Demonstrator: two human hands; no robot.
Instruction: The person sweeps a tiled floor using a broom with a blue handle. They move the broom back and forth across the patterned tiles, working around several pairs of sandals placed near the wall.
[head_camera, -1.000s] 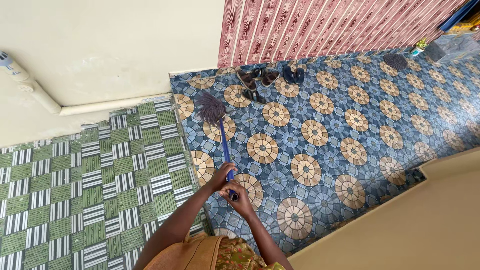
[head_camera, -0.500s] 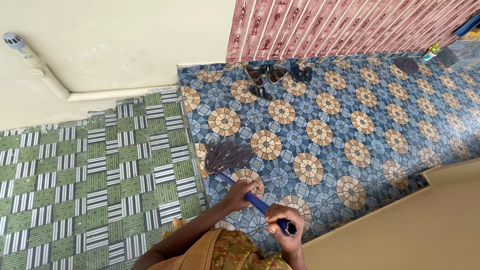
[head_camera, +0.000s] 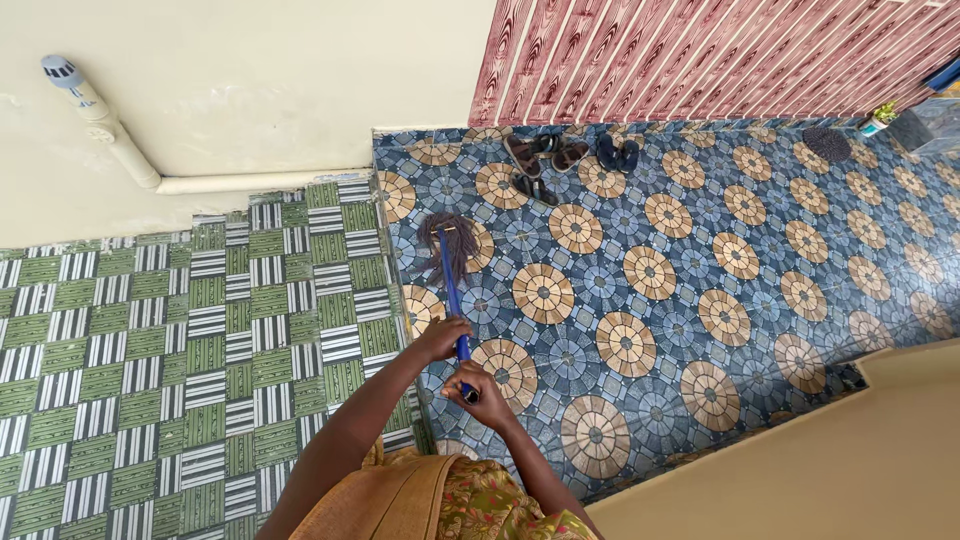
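Note:
I hold a mop with a blue handle (head_camera: 451, 290) in both hands. My left hand (head_camera: 441, 337) grips the handle lower down, and my right hand (head_camera: 474, 388) closes over its top end. The purple-brown string mop head (head_camera: 447, 236) lies on the blue floor with tan circle patterns (head_camera: 640, 300), stretched out ahead of me near the seam with the green and white striped tiles (head_camera: 200, 340).
Several sandals (head_camera: 545, 160) lie at the foot of a red wood-grain panel (head_camera: 700, 60). A cream wall (head_camera: 250, 90) with a white pipe (head_camera: 130, 160) stands ahead on the left. A beige ledge (head_camera: 850, 450) runs at the lower right. A small potted plant (head_camera: 878, 118) sits far right.
The mop head was pulled back close to me half a second ago; now it is pushed forward again, the handle pointing straight ahead, and my right hand has moved back up near my left.

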